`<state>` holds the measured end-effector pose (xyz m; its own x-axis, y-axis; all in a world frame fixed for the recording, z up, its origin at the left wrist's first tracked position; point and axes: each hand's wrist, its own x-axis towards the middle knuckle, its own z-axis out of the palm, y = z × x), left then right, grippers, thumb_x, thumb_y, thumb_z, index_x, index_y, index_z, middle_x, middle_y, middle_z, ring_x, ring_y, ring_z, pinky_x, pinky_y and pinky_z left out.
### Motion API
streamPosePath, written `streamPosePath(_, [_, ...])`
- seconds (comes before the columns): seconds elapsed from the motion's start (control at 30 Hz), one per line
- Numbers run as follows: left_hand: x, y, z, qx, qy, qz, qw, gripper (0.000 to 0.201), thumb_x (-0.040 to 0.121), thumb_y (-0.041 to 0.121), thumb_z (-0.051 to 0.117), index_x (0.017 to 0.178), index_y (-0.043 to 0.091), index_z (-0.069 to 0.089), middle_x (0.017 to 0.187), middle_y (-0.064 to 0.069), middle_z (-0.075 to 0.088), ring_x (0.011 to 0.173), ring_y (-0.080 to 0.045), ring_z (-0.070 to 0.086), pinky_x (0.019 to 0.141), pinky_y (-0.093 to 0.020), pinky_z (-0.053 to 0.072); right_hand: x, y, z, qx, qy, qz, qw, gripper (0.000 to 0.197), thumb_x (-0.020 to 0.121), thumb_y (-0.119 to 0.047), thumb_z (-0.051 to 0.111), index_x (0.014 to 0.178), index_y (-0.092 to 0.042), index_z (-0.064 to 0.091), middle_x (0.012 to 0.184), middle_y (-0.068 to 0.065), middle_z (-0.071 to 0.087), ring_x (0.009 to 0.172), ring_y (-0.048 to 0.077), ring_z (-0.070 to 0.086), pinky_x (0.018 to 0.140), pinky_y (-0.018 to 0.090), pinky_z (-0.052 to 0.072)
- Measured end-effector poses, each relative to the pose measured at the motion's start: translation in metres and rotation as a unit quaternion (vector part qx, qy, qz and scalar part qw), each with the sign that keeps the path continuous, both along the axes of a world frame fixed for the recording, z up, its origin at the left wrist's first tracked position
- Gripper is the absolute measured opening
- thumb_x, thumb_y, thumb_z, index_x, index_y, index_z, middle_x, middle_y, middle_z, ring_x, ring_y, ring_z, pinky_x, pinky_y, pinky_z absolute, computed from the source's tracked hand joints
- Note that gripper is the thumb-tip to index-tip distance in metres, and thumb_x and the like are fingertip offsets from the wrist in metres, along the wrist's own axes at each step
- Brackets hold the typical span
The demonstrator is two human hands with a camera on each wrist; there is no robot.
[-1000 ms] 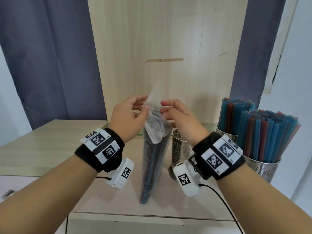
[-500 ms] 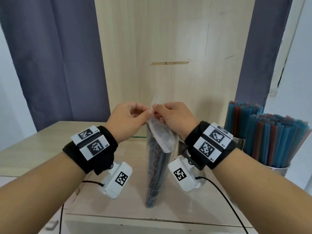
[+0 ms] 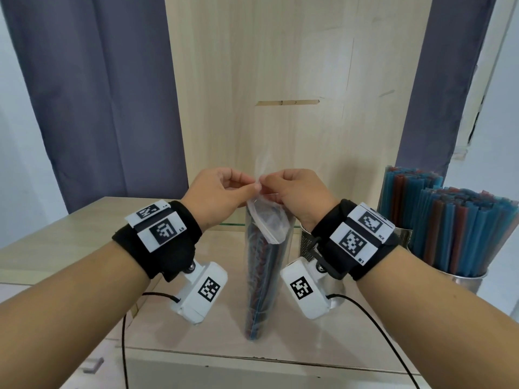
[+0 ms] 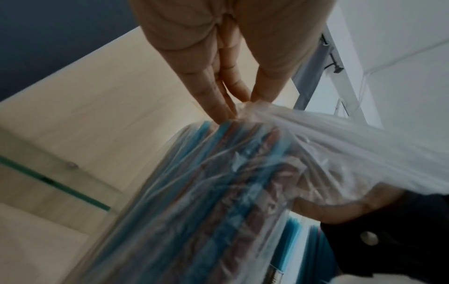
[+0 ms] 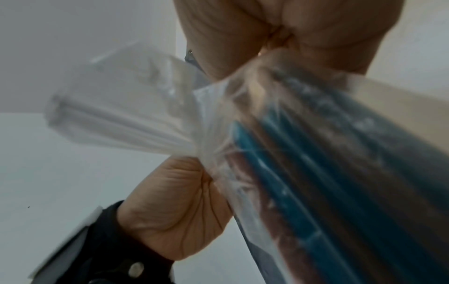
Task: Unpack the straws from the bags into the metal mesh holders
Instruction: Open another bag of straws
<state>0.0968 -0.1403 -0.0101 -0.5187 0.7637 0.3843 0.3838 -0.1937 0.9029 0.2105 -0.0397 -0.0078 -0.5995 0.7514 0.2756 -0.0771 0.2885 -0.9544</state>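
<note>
Bag [image 3: 264, 265] before probably mesh holder [image 3: 306, 242]

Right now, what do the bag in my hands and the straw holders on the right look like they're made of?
The bag looks like thin clear plastic film: glossy, crinkled, with the blue and red straws showing through it. The straw holders look like polished metal, probably stainless steel: silvery and reflective. The empty holder behind the right hand shows fine perforations.
</note>
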Motion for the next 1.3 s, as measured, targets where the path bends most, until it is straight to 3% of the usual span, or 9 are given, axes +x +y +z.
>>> streamPosePath(0.37, [0.016,-0.005,-0.003,0.022,-0.051,-0.040,0.998,0.012,0.093,-0.001,0.058,0.091,0.008,0.065,0.086,-0.008,0.069,0.070,-0.006,0.069,0.070,-0.018,0.057,0.006,-0.001,0.010,-0.003,-0.051,0.016,0.999,0.025,0.089,-0.014,0.058,0.065,-0.009,0.062,0.066,0.009,0.058,0.057,0.018,0.050,0.063,0.032,0.044])
streamPosePath(0.53, [0.014,-0.006,0.005,-0.014,0.143,0.071,0.987,0.008,0.088,0.027,0.069,0.084,0.020,0.071,0.082,0.002,0.073,0.075,-0.019,0.072,0.077,-0.040,0.060,0.005,-0.002,0.013,0.000,-0.037,0.018,0.999,0.034,0.094,-0.016,0.050,0.061,-0.011,0.056,0.056,0.003,0.054,0.056,0.020,0.049,0.063,0.034,0.042])
streamPosePath(0.63, [0.017,-0.008,0.012,-0.039,0.214,0.114,0.969,0.022,0.082,0.044,0.072,0.074,0.023,0.071,0.068,0.007,0.071,0.066,-0.014,0.068,0.068,-0.030,0.057,0.005,-0.001,0.012,-0.015,-0.013,0.035,0.999,0.032,0.097,-0.016,0.052,0.065,-0.010,0.056,0.070,0.013,0.055,0.070,0.028,0.052,0.072,0.040,0.045])
streamPosePath(0.73, [0.019,-0.008,0.015,-0.061,0.223,0.133,0.964,0.028,0.082,0.044,0.071,0.069,0.020,0.071,0.063,0.004,0.069,0.056,-0.007,0.063,0.060,-0.023,0.052,0.007,0.000,0.010,-0.046,0.032,0.075,0.996,0.031,0.100,-0.015,0.055,0.070,-0.009,0.061,0.065,0.007,0.060,0.062,0.022,0.058,0.070,0.036,0.052])
streamPosePath(0.87, [0.015,-0.008,0.013,-0.073,0.158,0.113,0.978,0.025,0.085,0.026,0.064,0.069,0.010,0.073,0.074,-0.008,0.073,0.075,-0.019,0.072,0.066,-0.034,0.061,0.014,0.005,0.011,-0.073,0.064,0.133,0.986,0.016,0.099,-0.002,0.052,0.093,-0.008,0.066,0.081,0.004,0.069,0.068,0.011,0.067,0.074,0.027,0.058])
streamPosePath(0.93, [0.013,-0.007,0.013,-0.052,0.072,0.095,0.992,0.024,0.090,0.017,0.060,0.073,0.005,0.072,0.079,-0.009,0.074,0.078,-0.017,0.073,0.064,-0.030,0.060,0.020,0.007,0.013,-0.038,0.054,0.134,0.989,0.011,0.096,-0.003,0.057,0.095,-0.010,0.066,0.086,0.005,0.071,0.073,0.011,0.069,0.071,0.024,0.058])
streamPosePath(1.1, [0.013,-0.002,0.022,0.027,-0.098,0.055,0.993,0.021,0.097,0.014,0.056,0.081,0.005,0.066,0.060,0.002,0.067,0.052,-0.007,0.063,0.049,-0.019,0.050,0.024,0.003,0.017,0.164,-0.035,0.052,0.984,0.007,0.088,-0.018,0.073,0.089,-0.018,0.066,0.075,-0.004,0.066,0.059,-0.001,0.059,0.056,0.011,0.045])
streamPosePath(1.2, [0.012,0.002,0.025,0.047,-0.168,0.003,0.985,0.020,0.097,0.015,0.056,0.089,0.001,0.066,0.070,-0.006,0.069,0.060,-0.013,0.067,0.055,-0.022,0.055,0.020,0.000,0.019,0.176,-0.041,0.041,0.983,0.010,0.088,-0.013,0.073,0.091,-0.015,0.064,0.071,0.001,0.066,0.055,0.001,0.060,0.054,0.013,0.046])
streamPosePath(1.3, [0.012,0.005,0.024,0.056,-0.183,-0.039,0.981,0.018,0.098,0.009,0.054,0.094,-0.005,0.066,0.079,-0.011,0.071,0.069,-0.015,0.068,0.061,-0.022,0.057,0.019,-0.004,0.023,0.105,-0.015,0.055,0.993,0.006,0.093,-0.013,0.066,0.094,-0.008,0.062,0.078,0.009,0.070,0.062,0.012,0.065,0.059,0.022,0.056])
